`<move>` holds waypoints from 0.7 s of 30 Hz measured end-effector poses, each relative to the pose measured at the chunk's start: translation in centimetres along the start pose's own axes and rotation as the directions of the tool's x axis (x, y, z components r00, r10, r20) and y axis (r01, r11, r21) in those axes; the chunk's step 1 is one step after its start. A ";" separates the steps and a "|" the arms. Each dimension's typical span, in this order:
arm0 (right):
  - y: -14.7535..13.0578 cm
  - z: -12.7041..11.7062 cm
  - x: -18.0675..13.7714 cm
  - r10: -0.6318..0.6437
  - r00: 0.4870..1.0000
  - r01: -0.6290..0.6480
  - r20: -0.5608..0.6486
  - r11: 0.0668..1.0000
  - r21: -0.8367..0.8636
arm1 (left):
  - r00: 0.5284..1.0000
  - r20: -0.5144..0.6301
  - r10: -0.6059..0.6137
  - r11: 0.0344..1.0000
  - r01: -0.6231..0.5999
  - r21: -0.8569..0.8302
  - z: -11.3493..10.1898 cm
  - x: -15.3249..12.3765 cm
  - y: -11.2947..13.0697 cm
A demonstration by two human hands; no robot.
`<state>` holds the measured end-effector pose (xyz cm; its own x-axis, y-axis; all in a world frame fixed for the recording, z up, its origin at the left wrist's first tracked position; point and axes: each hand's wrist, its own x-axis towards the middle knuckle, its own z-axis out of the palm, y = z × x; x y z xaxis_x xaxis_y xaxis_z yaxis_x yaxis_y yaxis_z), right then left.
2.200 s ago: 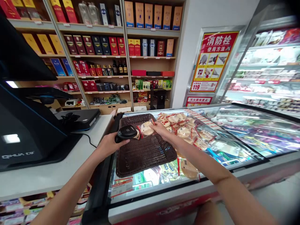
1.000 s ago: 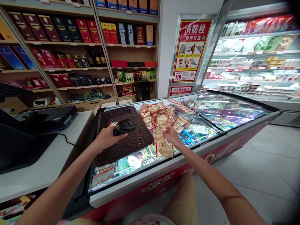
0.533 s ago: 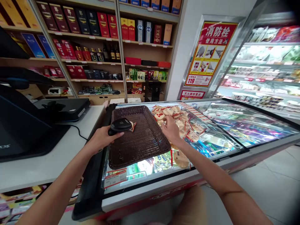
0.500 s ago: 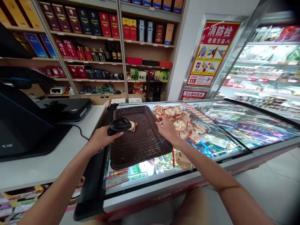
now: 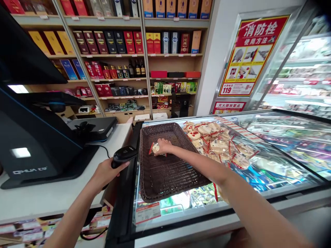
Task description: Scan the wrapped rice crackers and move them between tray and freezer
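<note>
Your left hand (image 5: pixel 104 174) has its grip wrapped round the handle of the barcode scanner (image 5: pixel 126 154), head just off the left rim of the wicker basket (image 5: pixel 165 179), probably to leave room for the other hand. Your right hand (image 5: pixel 163 147) is down in the basket on the wrapped flat pastry (image 5: pixel 156 148), can't tell if that grip is closed or only resting. Basket sits on the freezer's glass lid (image 5: pixel 270 151), likely for reach, pile of wrapped pastries (image 5: pixel 219 146) just right, wall shelves (image 5: pixel 176 64) behind.

basket (image 5: pixel 168 175) on freezer (image 5: pixel 181 230) | packets (image 5: pixel 218 145) right of basket | counter (image 5: pixel 64 199) left of freezer | shelves (image 5: pixel 160 22) behind
</note>
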<state>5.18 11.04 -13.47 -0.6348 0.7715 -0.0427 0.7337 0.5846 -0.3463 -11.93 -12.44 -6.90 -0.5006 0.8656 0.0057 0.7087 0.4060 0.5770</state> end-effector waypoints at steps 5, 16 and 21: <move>2.8 -2.5 -4.8 -0.094 0.987 0.094 -0.131 0.996 -0.003 | 0.995 0.025 0.100 0.995 -0.100 0.010 1.3 -0.4 3.6; 11.9 -7.3 -20.4 -0.188 0.793 0.289 -0.579 0.954 0.086 | 0.919 0.155 0.363 0.924 -0.376 0.064 4.8 -2.6 14.4; 16.1 -7.1 -24.0 -0.121 0.751 0.265 -0.649 0.956 0.128 | 0.832 0.208 0.515 0.828 -0.545 0.131 7.6 -3.5 19.1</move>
<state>33.95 3.70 -11.40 -0.4089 0.6718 0.6177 0.5022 0.7308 -0.4623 7.18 -5.51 -2.05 0.0516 0.9899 0.1323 0.9247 -0.0974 0.3680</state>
